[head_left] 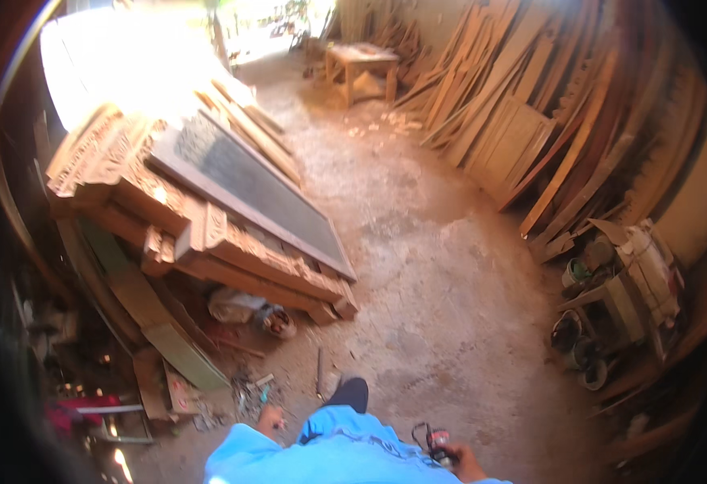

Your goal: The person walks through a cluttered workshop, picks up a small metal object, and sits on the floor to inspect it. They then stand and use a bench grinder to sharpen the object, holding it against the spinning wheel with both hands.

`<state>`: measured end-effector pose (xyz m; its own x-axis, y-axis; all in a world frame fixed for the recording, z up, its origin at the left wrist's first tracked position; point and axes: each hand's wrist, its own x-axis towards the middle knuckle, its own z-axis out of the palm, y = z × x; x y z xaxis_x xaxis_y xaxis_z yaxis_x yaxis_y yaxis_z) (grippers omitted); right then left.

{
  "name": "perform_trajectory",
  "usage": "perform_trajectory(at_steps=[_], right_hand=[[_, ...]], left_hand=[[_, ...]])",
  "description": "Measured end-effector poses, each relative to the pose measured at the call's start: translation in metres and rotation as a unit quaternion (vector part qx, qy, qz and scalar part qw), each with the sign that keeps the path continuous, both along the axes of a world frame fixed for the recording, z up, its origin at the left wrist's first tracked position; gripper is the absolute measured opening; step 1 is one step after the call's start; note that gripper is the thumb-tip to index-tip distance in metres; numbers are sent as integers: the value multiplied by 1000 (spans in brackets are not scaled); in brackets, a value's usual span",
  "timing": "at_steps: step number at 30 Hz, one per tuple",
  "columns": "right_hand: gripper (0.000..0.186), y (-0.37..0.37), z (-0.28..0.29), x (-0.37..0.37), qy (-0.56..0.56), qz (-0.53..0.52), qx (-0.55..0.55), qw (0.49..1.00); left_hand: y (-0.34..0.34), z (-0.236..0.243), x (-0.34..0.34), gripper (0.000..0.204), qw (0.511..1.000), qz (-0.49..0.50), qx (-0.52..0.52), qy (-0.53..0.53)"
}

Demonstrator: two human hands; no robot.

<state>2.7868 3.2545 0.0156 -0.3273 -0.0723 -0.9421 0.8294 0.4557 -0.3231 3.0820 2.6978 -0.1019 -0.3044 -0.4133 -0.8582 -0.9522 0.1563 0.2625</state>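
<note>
At the lower edge, my right hand (468, 464) is closed around a small black-and-red tool (439, 445) with a dark loop, perhaps a cord, at its top. Its exact kind is too blurred to make out. My left hand (269, 419) hangs low beside my blue sleeve, near small scraps (250, 395) on the floor. Its fingers are small and blurred, so whether they hold anything is unclear. A dark shoe (352, 394) shows past my blue shirt (345, 436).
Carved wooden frames (264, 270) and a dark panel (248, 173) lean at left. Many boards (523, 105) stand against the right wall. Buckets (594, 373) and boxes (623, 302) sit at right. A wooden table (361, 55) stands far back on the dusty concrete floor (426, 298).
</note>
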Motion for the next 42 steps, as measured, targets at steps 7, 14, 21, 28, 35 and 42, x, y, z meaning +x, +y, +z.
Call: perform_trajectory(at_steps=[7,14,21,28,35,42], right_hand=[[63,-52,-9,-251,26,21,6,999],[63,-126,22,-436,1,5,37,999],[64,-207,19,-606,-48,-9,59,997],[64,-332,-28,-885,-81,68,64,992],[64,-530,-3,-1208,-20,270,51,961],[65,-802,25,-1460,114,364,13,924]], left_hand=[[-4,-12,-265,44,950,308,-13,44],[-91,120,-685,63,925,123,77,350],[-175,474,-918,99,541,-142,-237,795],[-271,529,-1142,110,376,-149,-288,868],[-389,548,-1311,112,396,-128,-299,858],[-555,525,-1440,121,458,-153,-263,835]])
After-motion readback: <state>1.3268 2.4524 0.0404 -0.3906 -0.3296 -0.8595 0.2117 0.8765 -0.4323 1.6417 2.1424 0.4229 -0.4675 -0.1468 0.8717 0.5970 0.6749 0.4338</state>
